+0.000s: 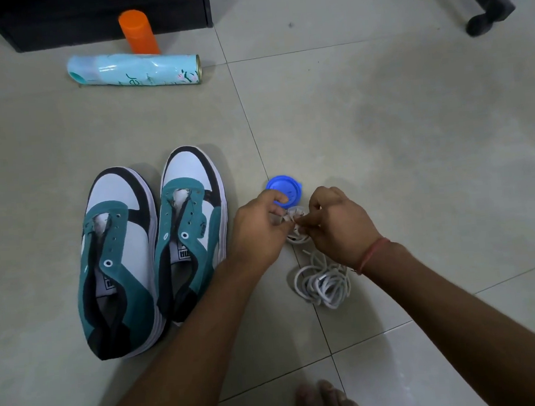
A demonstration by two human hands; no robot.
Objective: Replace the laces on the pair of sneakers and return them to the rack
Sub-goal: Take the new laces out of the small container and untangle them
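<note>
Two teal, white and black sneakers stand side by side on the tiled floor with bare eyelets, the left sneaker [117,262] and the right sneaker [191,228], toes pointing away. To their right, my left hand [258,229] and my right hand [338,226] both pinch a bunched part of a white lace [292,215] between them. The rest of the white laces [323,281] lies in a loose tangle on the floor below my right wrist.
A blue round lid [285,187] lies just beyond my hands. A light-blue spray can [134,70] lies on its side at the back, with an orange bottle [138,32] behind it against a black cabinet [91,15]. A black chair caster [482,22] stands at the top right. My bare foot [330,403] is at the bottom.
</note>
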